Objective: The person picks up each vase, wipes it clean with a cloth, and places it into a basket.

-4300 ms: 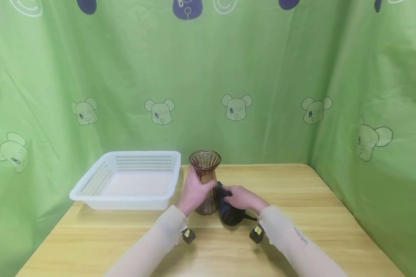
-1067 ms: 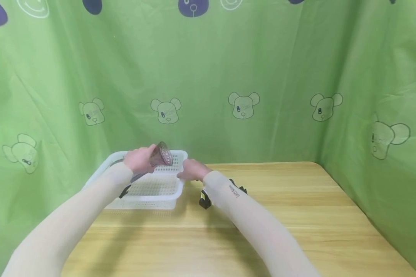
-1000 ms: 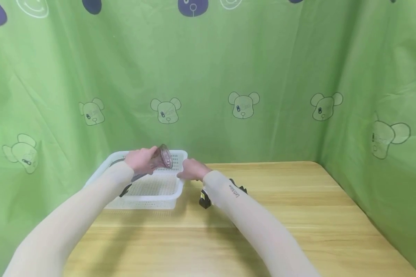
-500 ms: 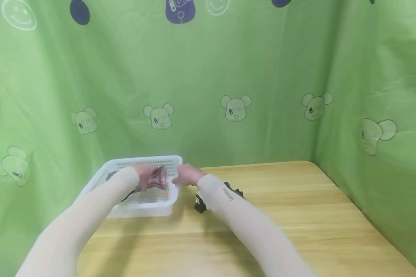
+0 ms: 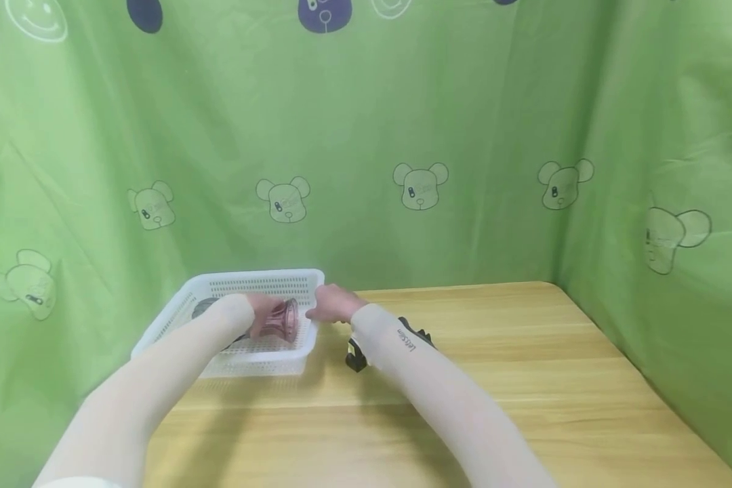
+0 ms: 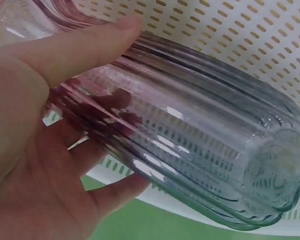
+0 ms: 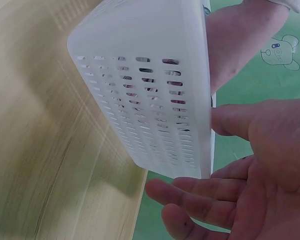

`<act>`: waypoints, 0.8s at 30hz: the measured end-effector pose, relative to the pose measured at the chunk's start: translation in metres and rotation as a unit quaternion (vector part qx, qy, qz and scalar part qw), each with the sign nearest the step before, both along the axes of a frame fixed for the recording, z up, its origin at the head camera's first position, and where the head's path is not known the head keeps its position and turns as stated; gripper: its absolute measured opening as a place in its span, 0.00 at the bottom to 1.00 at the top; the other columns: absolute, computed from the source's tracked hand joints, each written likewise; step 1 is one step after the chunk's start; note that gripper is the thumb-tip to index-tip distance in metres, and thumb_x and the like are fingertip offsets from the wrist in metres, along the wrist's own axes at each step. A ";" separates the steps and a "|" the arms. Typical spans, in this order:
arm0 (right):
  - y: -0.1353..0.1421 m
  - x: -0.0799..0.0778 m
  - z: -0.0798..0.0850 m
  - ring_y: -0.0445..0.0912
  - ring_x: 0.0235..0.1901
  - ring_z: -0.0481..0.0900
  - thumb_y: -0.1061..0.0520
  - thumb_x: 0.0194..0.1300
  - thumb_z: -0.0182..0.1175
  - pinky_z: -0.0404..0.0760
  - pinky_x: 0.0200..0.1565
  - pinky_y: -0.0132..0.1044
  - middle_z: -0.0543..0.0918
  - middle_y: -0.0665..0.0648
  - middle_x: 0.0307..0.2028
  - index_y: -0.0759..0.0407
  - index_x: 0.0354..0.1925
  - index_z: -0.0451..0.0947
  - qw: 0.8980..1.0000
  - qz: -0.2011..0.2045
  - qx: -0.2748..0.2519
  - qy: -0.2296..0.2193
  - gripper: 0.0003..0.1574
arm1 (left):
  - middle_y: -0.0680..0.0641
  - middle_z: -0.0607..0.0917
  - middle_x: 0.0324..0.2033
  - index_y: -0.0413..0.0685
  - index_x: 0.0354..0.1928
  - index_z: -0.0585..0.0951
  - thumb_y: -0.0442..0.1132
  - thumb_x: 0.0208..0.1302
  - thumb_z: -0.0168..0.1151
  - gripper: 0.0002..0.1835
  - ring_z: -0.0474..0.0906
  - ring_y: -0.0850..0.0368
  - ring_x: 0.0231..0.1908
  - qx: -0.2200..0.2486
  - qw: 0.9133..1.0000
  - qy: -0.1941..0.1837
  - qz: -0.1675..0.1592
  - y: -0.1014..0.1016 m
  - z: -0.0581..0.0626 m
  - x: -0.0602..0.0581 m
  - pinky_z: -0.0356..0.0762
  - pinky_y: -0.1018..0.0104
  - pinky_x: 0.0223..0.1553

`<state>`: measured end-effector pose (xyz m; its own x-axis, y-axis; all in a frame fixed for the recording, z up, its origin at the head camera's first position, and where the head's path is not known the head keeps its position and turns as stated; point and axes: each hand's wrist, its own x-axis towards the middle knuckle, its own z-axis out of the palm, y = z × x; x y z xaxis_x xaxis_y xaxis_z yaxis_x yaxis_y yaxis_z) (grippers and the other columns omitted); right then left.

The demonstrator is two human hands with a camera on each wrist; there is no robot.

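Observation:
My left hand (image 5: 260, 313) reaches into the white slotted basket (image 5: 308, 347) and grips a fluted glass vase (image 5: 288, 320), which lies on its side with its flared mouth to the right. In the left wrist view the vase (image 6: 210, 135) shades from pink to grey-blue; the thumb lies over it, with the fingers around the underside. At the basket's right rim, my right hand (image 5: 335, 303) has its thumb over the inner side and its fingers outside. From the right wrist, the slotted wall (image 7: 140, 95) shows, with the thumb (image 7: 232, 120) at the rim.
Partly hidden behind the right sleeve (image 5: 402, 352), a dark jagged-edged object (image 5: 416, 332) shows on the wooden table (image 5: 494, 366). A green curtain (image 5: 341, 230) with printed bear heads rises behind and along both sides.
The vase stood upright on the table; my left hand has carried it left, tipped it over and lowered it into the basket. My right hand has left the dark object for the basket's rim.

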<state>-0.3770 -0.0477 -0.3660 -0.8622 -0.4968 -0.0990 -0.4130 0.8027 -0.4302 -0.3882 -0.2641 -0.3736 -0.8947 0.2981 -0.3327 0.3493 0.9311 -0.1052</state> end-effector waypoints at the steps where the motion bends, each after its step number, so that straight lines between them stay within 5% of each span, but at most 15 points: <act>1: 0.000 0.000 0.000 0.41 0.18 0.70 0.46 0.67 0.64 0.72 0.18 0.32 0.81 0.52 0.26 0.57 0.39 0.80 1.000 0.000 0.000 0.000 0.15 | 0.49 0.82 0.43 0.55 0.54 0.74 0.17 0.28 0.73 0.44 0.79 0.51 0.41 -0.001 1.000 -0.002 -0.001 0.001 0.002 0.000 0.85 0.61 0.36; 5: 0.001 0.000 0.002 0.41 0.18 0.70 0.45 0.67 0.64 0.73 0.19 0.32 0.79 0.52 0.24 0.56 0.38 0.79 1.000 -0.004 0.005 -0.003 0.15 | 0.46 0.83 0.43 0.50 0.55 0.73 0.24 0.32 0.79 0.41 0.82 0.46 0.45 -0.016 1.000 0.002 -0.004 0.005 0.008 0.002 0.86 0.54 0.47; 9: 0.001 0.001 0.002 0.42 0.19 0.72 0.45 0.67 0.64 0.76 0.20 0.33 0.79 0.52 0.24 0.56 0.37 0.79 1.000 -0.003 0.010 -0.001 0.16 | 0.42 0.84 0.45 0.46 0.65 0.70 0.28 0.33 0.80 0.49 0.82 0.44 0.49 -0.015 1.000 0.002 0.010 0.007 0.010 0.004 0.84 0.52 0.52; 18: 0.001 -0.003 -0.002 0.43 0.21 0.75 0.46 0.66 0.65 0.77 0.22 0.33 0.83 0.52 0.28 0.58 0.41 0.80 1.000 -0.005 -0.005 -0.002 0.16 | 0.42 0.84 0.48 0.49 0.63 0.72 0.35 0.29 0.84 0.50 0.81 0.42 0.52 0.006 1.000 0.024 0.004 -0.005 -0.011 -0.009 0.81 0.46 0.56; 24: 0.001 -0.002 -0.003 0.43 0.22 0.76 0.46 0.66 0.65 0.78 0.23 0.34 0.84 0.52 0.30 0.58 0.45 0.82 1.000 -0.005 -0.011 0.006 0.18 | 0.37 0.82 0.57 0.45 0.71 0.67 0.36 0.32 0.85 0.57 0.77 0.38 0.59 0.024 0.999 0.015 0.020 -0.005 -0.004 -0.002 0.75 0.43 0.63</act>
<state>-0.3794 -0.0463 -0.3693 -0.8685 -0.4897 -0.0771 -0.4103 0.7974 -0.4426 -0.3905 -0.2688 -0.3774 -0.9156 0.2769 -0.2916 0.3090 0.9485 -0.0696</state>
